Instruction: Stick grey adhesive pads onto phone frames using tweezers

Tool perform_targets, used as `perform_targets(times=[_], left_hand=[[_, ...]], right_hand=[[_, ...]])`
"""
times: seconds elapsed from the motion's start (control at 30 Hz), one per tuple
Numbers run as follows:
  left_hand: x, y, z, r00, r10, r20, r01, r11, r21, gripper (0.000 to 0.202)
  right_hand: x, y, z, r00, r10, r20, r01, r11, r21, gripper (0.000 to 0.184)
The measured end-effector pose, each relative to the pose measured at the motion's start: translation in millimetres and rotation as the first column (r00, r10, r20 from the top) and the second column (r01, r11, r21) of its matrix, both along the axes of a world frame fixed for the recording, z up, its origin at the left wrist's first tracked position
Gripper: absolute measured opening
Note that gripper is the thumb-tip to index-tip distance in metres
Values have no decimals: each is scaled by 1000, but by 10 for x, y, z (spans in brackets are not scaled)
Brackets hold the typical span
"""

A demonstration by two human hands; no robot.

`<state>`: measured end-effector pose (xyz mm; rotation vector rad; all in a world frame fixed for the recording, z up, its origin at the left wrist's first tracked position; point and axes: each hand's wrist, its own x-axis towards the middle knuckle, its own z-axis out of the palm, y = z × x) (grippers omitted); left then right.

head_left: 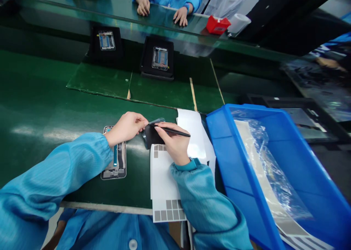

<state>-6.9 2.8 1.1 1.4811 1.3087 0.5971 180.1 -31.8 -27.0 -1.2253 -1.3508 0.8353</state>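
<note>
My right hand (175, 140) holds slim black tweezers (178, 132), their tips pointing left toward my other hand. My left hand (127, 127) pinches at those tips, and whatever is between its fingertips is too small to make out. Under both hands lies a black square piece (153, 137) with clear film around it. A phone frame with exposed inner parts (115, 167) lies on the green table below my left wrist, partly covered by it. Below my right hand is a white sheet of grey square stickers (164, 180), partly hidden by my sleeve.
To the right stands a blue bin (229, 147) holding clear plastic and sticker sheets. White paper (190, 129) lies against it. Farther back, two black trays (145, 65) each carry a phone frame. A co-worker's hands (181, 15) rest on the far ledge near a red box (218, 25).
</note>
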Motion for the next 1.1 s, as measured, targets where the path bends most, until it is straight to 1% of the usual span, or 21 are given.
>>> perform_targets(times=[0.13,0.37,0.53,0.67,0.9,1.0,1.1], left_hand=[[-13,-4,-7,1000,-2,-30,3,999,35,16],[-13,-16,-7,997,-29,-67,33,997,71,18],[-6,-15,-15,995,-40,-94,49,994,97,20],[-9,-26,20,989,-40,-141,58,990,125,21],[-9,-36,73,966,-9,-257,67,974,215,20],[-142,-59,136,958,27,-286,45,969,242,22],[-470,-174,197,931,103,-350,21,942,334,29]], right_hand=[[-2,-3,8,1000,-11,-6,11,1000,-8,10],[2,-3,4,997,11,75,-12,1000,20,10],[-2,-6,1,998,19,57,-21,999,37,9],[-15,-9,11,1000,1,31,-1,1000,-2,9],[-20,38,44,995,-54,-88,46,994,-96,15],[-4,30,115,989,-81,-125,63,988,-144,18],[-48,-46,252,981,-99,-165,62,975,-213,18]])
